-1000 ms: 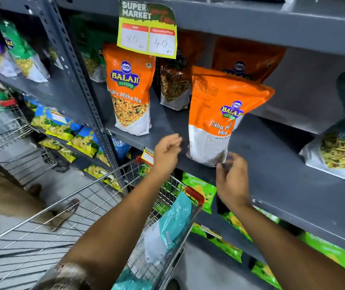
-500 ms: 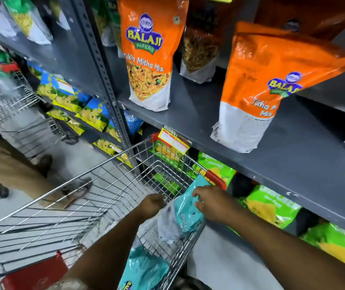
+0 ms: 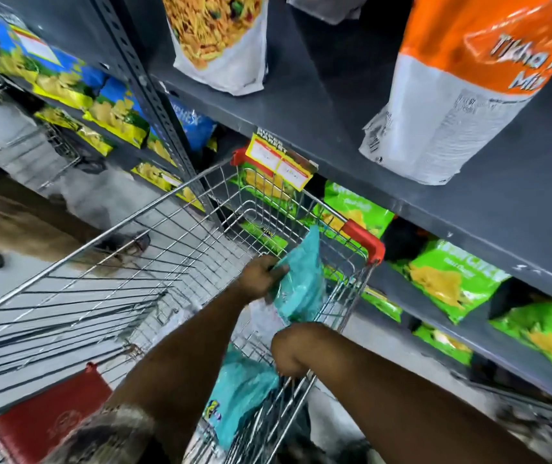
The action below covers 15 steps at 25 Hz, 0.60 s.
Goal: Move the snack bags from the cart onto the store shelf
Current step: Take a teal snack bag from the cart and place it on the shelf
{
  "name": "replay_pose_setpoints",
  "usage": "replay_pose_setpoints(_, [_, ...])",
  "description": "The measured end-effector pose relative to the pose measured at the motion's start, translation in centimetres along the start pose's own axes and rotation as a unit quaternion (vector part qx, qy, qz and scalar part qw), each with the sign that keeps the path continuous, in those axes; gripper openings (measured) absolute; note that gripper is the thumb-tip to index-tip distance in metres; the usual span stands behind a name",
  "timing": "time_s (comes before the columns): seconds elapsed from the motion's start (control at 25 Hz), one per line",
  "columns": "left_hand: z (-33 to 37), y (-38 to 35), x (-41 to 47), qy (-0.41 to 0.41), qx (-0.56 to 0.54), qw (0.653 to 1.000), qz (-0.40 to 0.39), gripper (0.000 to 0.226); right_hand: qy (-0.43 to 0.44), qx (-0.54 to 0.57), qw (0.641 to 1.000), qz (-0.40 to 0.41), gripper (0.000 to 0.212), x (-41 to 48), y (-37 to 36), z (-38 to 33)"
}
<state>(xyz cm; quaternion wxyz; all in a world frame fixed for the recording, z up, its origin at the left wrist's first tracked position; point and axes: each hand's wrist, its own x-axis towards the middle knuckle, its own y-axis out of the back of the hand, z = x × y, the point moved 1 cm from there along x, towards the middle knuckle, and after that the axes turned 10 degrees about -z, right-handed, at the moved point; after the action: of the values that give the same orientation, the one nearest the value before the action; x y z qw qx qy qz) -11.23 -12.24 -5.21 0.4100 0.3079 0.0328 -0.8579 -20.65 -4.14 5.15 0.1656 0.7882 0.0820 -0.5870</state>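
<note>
A teal snack bag (image 3: 303, 279) stands upright in the near right corner of the wire cart (image 3: 167, 212). My left hand (image 3: 259, 276) is shut on its left edge. My right hand (image 3: 289, 354) is lower in the cart, below that bag, with its fingers curled downward and hidden. What they hold, if anything, does not show. A second teal bag (image 3: 239, 393) lies deeper in the cart under my arms. Above is the dark grey shelf (image 3: 301, 108), where an orange Tikha Mix bag (image 3: 462, 95) and a Mitha Mix bag (image 3: 224, 51) stand.
A yellow price tag (image 3: 281, 160) hangs from the shelf edge over the cart's red corner (image 3: 366, 241). Green snack bags (image 3: 442, 279) fill the lower shelves at right, and yellow-blue bags (image 3: 67, 82) the left bay. A red flap (image 3: 50, 416) sits at the cart's near end.
Both hands came down from the shelf into the cart. My left hand took hold of the teal bag, and my right hand slid from the bag to a lower spot.
</note>
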Motion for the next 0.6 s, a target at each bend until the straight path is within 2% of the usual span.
replay_pose_setpoints(0.12, [-1.7, 1.8, -3.1, 0.028, -0.157, 0.983, 0.096, 0.028, -0.011, -0.017, 1.0, 0.014, 0.03, 1.3, 0.1, 0.0])
replay_pose_setpoints(0.16, [-2.2, 2.4, -4.1, 0.034, -0.198, 0.97, 0.136, 0.025, -0.023, 0.008, 0.999, 0.042, 0.03, 1.4, 0.1, 0.1])
replay_pose_setpoints(0.24, [-2.0, 3.7, -6.5, 0.037, -0.272, 0.941, 0.196, 0.022, -0.025, 0.148, 0.978, 0.144, 0.029, 0.9, 0.4, 0.2])
replay_pose_setpoints(0.32, [-0.7, 4.6, -8.4, 0.019, -0.322, 0.918, 0.231, 0.018, 0.001, 0.352, 0.898, 0.265, 0.029, 0.0, 0.9, 0.7])
replay_pose_setpoints(0.4, [1.6, 5.4, -10.0, -0.005, -0.337, 0.908, 0.25, 0.021, 0.023, 0.476, 0.8, 0.365, 0.029, -1.1, 1.5, 1.1])
replay_pose_setpoints(0.44, [3.0, 5.7, -11.0, -0.017, -0.339, 0.904, 0.259, 0.024, 0.034, 0.486, 0.774, 0.404, 0.029, -1.9, 1.9, 1.2])
replay_pose_setpoints(0.52, [6.2, 6.3, -12.7, -0.047, -0.339, 0.9, 0.27, 0.02, 0.065, 0.461, 0.752, 0.467, 0.028, -4.0, 2.4, 1.6])
replay_pose_setpoints(0.6, [9.1, 6.5, -14.6, -0.068, -0.327, 0.899, 0.282, 0.019, 0.107, 0.449, 0.715, 0.525, 0.025, -6.6, 2.4, 1.9])
